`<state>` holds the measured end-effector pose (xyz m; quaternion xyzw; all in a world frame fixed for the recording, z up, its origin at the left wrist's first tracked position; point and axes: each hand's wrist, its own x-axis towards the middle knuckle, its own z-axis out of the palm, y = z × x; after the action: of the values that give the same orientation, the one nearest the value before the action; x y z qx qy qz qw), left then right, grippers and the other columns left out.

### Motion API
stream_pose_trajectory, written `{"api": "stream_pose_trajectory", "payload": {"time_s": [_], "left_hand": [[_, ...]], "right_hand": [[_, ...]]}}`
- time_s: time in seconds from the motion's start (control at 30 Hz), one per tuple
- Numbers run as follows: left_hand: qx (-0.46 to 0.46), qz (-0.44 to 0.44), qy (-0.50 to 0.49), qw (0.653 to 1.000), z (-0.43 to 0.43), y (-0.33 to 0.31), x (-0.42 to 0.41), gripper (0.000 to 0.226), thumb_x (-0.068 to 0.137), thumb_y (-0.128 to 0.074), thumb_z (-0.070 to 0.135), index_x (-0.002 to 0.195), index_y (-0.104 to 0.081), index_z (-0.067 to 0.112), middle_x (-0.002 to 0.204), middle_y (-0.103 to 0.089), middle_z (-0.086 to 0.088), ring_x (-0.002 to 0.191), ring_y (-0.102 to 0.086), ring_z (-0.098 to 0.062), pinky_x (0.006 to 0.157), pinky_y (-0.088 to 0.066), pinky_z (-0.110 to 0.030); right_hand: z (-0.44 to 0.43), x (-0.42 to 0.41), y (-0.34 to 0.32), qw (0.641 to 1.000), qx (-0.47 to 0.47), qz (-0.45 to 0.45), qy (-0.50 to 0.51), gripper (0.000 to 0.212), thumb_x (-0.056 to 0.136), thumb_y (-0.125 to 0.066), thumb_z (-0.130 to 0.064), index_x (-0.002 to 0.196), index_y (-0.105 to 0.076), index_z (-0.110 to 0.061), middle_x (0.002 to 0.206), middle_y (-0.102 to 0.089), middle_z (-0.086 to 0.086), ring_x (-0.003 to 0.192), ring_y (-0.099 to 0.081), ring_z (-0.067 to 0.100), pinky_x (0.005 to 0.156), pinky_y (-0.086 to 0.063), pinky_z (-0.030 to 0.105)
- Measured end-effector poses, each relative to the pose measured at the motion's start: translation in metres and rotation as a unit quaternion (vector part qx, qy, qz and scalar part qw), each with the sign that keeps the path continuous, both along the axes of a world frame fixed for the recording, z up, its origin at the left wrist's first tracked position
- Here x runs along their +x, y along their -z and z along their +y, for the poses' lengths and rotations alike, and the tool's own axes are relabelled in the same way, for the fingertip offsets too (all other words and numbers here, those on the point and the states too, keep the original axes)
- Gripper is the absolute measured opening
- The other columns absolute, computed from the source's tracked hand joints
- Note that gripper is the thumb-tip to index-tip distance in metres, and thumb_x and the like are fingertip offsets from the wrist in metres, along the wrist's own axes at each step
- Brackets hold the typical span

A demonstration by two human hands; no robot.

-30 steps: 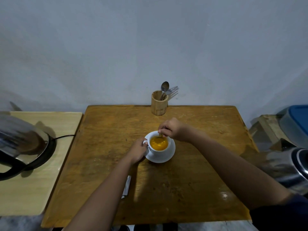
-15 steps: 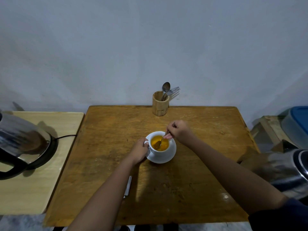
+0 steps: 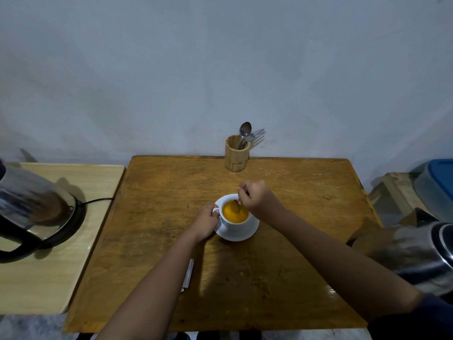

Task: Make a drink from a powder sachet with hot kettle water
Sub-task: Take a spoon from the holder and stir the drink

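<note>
A white ceramic cup point(image 3: 235, 218) of opaque orange drink point(image 3: 235, 212) is set on a round white saucer point(image 3: 236, 233) near the middle of the worn wooden table point(image 3: 152, 217). Its handle is gripped by the closed fingers of the left hand point(image 3: 206, 222). A thin metal spoon point(image 3: 236, 206), dipped in the drink, is pinched by the right hand point(image 3: 255, 198); a white sachet point(image 3: 189, 273) is partly hidden beneath the left forearm.

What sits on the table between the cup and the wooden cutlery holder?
Only the right hand, closed on a spoon over the cup. Beyond it, bare table up to the cutlery holder, in the head view.
</note>
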<state>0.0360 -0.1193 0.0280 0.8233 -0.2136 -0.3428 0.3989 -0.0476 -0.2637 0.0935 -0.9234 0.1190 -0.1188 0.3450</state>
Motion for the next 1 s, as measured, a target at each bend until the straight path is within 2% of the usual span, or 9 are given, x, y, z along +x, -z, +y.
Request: {"api": "stream_pose_trajectory", "payload": {"time_s": [0.1,0.27,0.43,0.53,0.6,0.73,0.87,1.0], "left_hand": [[-0.001,-0.001,0.002,1.000,0.000,-0.001,-0.001,0.028,0.097,-0.035,0.016,0.117,-0.053,0.009,0.116,-0.057,-0.014,0.101,-0.053,-0.025,0.083,-0.042,-0.033],[-0.002,-0.003,0.006,1.000,0.001,0.000,-0.001,0.027,0.097,-0.034,0.018,0.114,-0.053,0.010,0.115,-0.056,-0.014,0.097,-0.051,-0.022,0.081,-0.041,-0.034],[-0.002,-0.007,0.003,1.000,0.000,0.000,-0.002,0.027,0.097,-0.034,0.019,0.115,-0.053,0.012,0.110,-0.054,-0.010,0.093,-0.049,-0.018,0.077,-0.040,-0.031],[-0.001,-0.002,-0.003,1.000,-0.001,0.001,-0.001,0.030,0.097,-0.034,0.018,0.120,-0.052,0.011,0.115,-0.055,-0.010,0.099,-0.050,-0.020,0.083,-0.041,-0.032],[-0.001,-0.002,-0.005,1.000,-0.001,0.002,-0.001,0.028,0.097,-0.035,0.017,0.117,-0.053,0.011,0.114,-0.056,-0.012,0.098,-0.051,-0.020,0.084,-0.042,-0.034],[-0.011,0.003,-0.003,1.000,-0.001,0.001,-0.002,0.027,0.097,-0.034,0.016,0.115,-0.053,0.009,0.107,-0.054,-0.008,0.092,-0.049,-0.018,0.078,-0.039,-0.031],[-0.013,0.002,-0.004,1.000,-0.001,0.001,-0.001,0.028,0.097,-0.034,0.016,0.117,-0.052,0.009,0.107,-0.055,-0.008,0.094,-0.050,-0.019,0.077,-0.040,-0.031],[-0.012,0.004,-0.006,1.000,-0.002,0.002,-0.001,0.027,0.097,-0.035,0.017,0.117,-0.052,0.010,0.110,-0.056,-0.008,0.096,-0.051,-0.019,0.078,-0.040,-0.030]], "right_hand": [[-0.003,0.004,-0.013,0.991,-0.049,0.092,-0.082,0.025,0.094,-0.046,-0.015,0.089,-0.065,0.001,0.078,-0.067,0.018,0.067,-0.059,0.024,0.056,-0.043,0.028],[-0.012,0.007,-0.033,0.955,-0.102,0.204,-0.192,0.028,0.096,-0.043,-0.020,0.101,-0.064,-0.003,0.094,-0.066,0.015,0.086,-0.059,0.025,0.077,-0.048,0.038],[-0.020,0.006,-0.043,0.936,-0.107,0.257,-0.216,0.023,0.096,-0.045,-0.021,0.098,-0.063,-0.008,0.091,-0.064,0.009,0.084,-0.057,0.019,0.079,-0.047,0.037],[-0.019,0.006,-0.044,0.940,-0.069,0.257,-0.214,0.018,0.095,-0.047,-0.021,0.091,-0.063,-0.014,0.080,-0.062,0.002,0.070,-0.056,0.010,0.070,-0.046,0.028],[-0.016,0.005,-0.044,0.948,-0.039,0.238,-0.208,0.019,0.095,-0.049,-0.020,0.091,-0.065,-0.010,0.078,-0.066,0.003,0.066,-0.058,0.008,0.066,-0.045,0.023],[-0.009,0.006,-0.038,0.961,-0.022,0.196,-0.192,0.022,0.094,-0.050,-0.018,0.092,-0.067,-0.006,0.083,-0.072,0.010,0.072,-0.063,0.013,0.070,-0.050,0.029],[-0.004,0.010,-0.036,0.964,-0.037,0.189,-0.181,0.024,0.095,-0.047,-0.016,0.092,-0.067,-0.004,0.078,-0.065,0.006,0.073,-0.059,0.017,0.068,-0.047,0.033],[-0.010,0.010,-0.038,0.964,-0.067,0.195,-0.170,0.027,0.095,-0.046,-0.017,0.101,-0.067,-0.002,0.094,-0.070,0.015,0.080,-0.060,0.022,0.068,-0.045,0.031]]}}
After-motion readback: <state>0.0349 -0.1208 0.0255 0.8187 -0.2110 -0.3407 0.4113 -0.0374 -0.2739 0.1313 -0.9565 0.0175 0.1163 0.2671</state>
